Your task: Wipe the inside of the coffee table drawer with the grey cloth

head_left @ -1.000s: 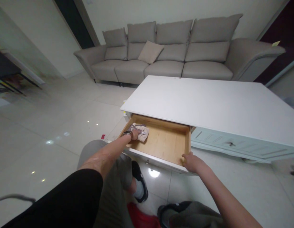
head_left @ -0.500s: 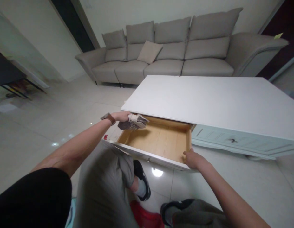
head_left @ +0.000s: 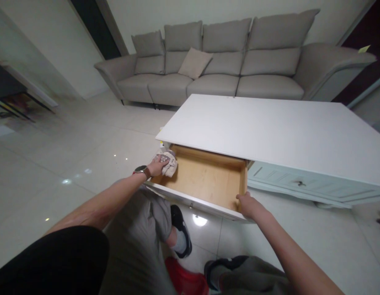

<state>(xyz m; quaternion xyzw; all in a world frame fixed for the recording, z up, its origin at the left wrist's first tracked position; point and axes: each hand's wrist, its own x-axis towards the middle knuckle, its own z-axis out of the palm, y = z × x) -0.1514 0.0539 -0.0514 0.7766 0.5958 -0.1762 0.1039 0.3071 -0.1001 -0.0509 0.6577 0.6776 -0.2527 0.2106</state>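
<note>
A wooden drawer (head_left: 208, 180) is pulled out of the white coffee table (head_left: 269, 123), its pale wood inside bare. My left hand (head_left: 157, 166), with a watch at the wrist, grips a crumpled grey-and-cream patterned cloth (head_left: 169, 163) over the drawer's left side wall. My right hand (head_left: 249, 205) is wrapped round the front right corner of the drawer, thumb on the inner side and the other fingers hidden outside.
Behind the coffee table stands a long grey sofa (head_left: 214, 86) with a beige cushion (head_left: 195, 63). A red object (head_left: 186, 278) lies on the tiled floor between my feet. A dark table (head_left: 8, 84) is at the far left.
My left hand has turned over and moved slightly down and left with the cloth, from the back left corner along the drawer's left wall. My right hand keeps its hold.
</note>
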